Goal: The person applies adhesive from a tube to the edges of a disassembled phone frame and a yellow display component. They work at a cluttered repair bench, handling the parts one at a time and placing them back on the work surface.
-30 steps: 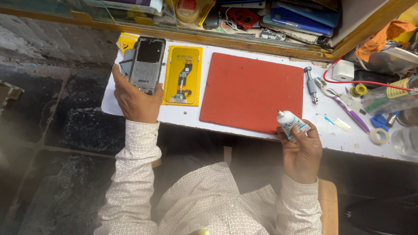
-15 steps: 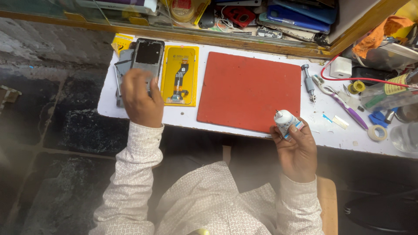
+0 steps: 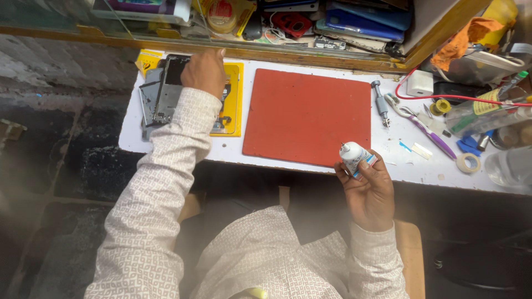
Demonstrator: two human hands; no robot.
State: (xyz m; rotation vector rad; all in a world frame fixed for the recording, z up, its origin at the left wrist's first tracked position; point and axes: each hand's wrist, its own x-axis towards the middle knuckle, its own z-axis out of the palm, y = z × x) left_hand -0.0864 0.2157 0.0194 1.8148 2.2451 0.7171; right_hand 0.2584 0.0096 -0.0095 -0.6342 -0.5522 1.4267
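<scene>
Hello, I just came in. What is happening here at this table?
A person sits at a white worktable. The left hand reaches to the far left corner and rests on a dark phone frame, beside a yellow card. The right hand holds a small white tube, nozzle up, at the near edge. A red mat lies bare in the middle. A screwdriver and a tape roll lie on the right.

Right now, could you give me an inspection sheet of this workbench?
Surface: white bench top, red mat bare.
Job's things: phone frame; small white tube.
Clutter: yellow card, screwdriver, tape roll, purple-handled tool.
Hands: left hand on the phone frame; right hand grips the tube.
Cables: red wire by a white adapter.
Surroundings: crowded shelf, dark stone floor.
</scene>
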